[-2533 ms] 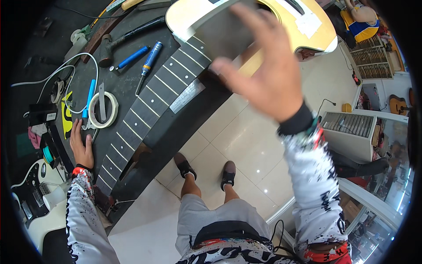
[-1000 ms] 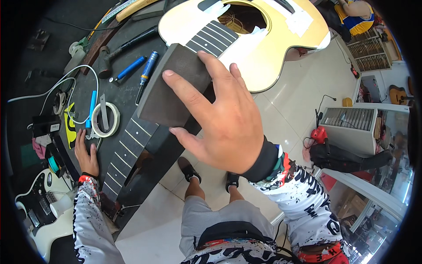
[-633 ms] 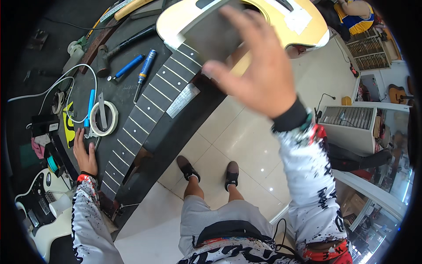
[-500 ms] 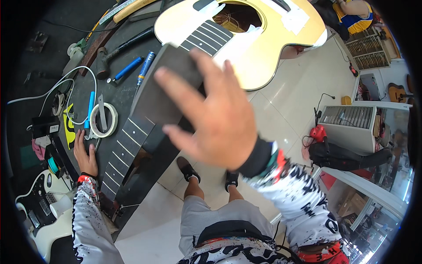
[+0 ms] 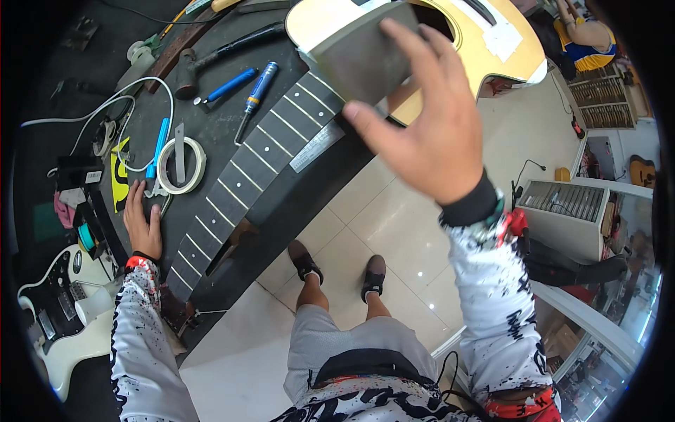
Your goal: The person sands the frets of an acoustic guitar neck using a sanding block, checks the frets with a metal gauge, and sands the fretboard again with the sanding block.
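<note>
A pale-topped acoustic guitar (image 5: 307,28) lies on the dark workbench, its sound hole partly covered. My right hand (image 5: 443,141) grips a dark grey, flat-faced sanding block (image 5: 362,63), thumb on the near edge and fingers across the top. The block is over the body end of the fretted fingerboard (image 5: 242,179); whether it touches the frets I cannot tell. My left hand (image 5: 144,225) rests open on the bench, left of the neck, close to a roll of masking tape (image 5: 199,171). A small metal strip (image 5: 180,155) lies across that roll.
A metal ruler (image 5: 314,149) lies along the neck. Beyond are a screwdriver (image 5: 259,91), a blue pen-like tool (image 5: 230,86), a hammer (image 5: 186,76) and a white cable (image 5: 169,95). A white electric guitar (image 5: 77,352) lies lower left. Another person (image 5: 589,43) sits at upper right.
My right hand has moved the block up and right along the fingerboard toward the sound hole, uncovering more frets and the metal ruler. My left hand stays on the bench.
</note>
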{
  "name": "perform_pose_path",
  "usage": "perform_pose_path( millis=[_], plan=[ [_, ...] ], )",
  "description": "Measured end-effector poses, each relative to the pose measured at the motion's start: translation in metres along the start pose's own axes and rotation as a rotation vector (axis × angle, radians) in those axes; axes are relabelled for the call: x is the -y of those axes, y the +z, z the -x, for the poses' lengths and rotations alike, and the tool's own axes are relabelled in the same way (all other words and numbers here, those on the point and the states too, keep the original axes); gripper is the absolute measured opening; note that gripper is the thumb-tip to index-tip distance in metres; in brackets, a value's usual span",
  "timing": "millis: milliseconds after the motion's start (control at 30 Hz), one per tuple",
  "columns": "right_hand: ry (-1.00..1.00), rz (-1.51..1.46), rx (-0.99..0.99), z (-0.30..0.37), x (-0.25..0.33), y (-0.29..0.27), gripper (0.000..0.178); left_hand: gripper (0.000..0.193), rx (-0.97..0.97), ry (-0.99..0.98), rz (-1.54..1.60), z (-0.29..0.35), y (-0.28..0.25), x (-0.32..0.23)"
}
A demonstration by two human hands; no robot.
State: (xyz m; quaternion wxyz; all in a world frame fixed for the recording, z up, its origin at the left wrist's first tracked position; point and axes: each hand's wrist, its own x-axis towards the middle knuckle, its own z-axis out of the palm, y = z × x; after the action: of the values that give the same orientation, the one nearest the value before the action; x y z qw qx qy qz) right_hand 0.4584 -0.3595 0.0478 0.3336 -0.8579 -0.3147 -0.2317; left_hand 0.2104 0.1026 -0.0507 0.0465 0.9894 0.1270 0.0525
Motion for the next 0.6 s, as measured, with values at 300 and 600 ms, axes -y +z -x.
perform_pose_path(
  millis=[300,600],
  plan=[
    [0.059,0.035,0.084,-0.015,0.016,-0.023,0.074,0.058,-0.018,-0.009,0.016,-0.002,0.001,-0.001],
    [0.019,-0.087,0.083,0.007,0.022,0.012,0.075,0.055,0.001,-0.022,-0.007,0.004,-0.001,0.005]
  ],
)
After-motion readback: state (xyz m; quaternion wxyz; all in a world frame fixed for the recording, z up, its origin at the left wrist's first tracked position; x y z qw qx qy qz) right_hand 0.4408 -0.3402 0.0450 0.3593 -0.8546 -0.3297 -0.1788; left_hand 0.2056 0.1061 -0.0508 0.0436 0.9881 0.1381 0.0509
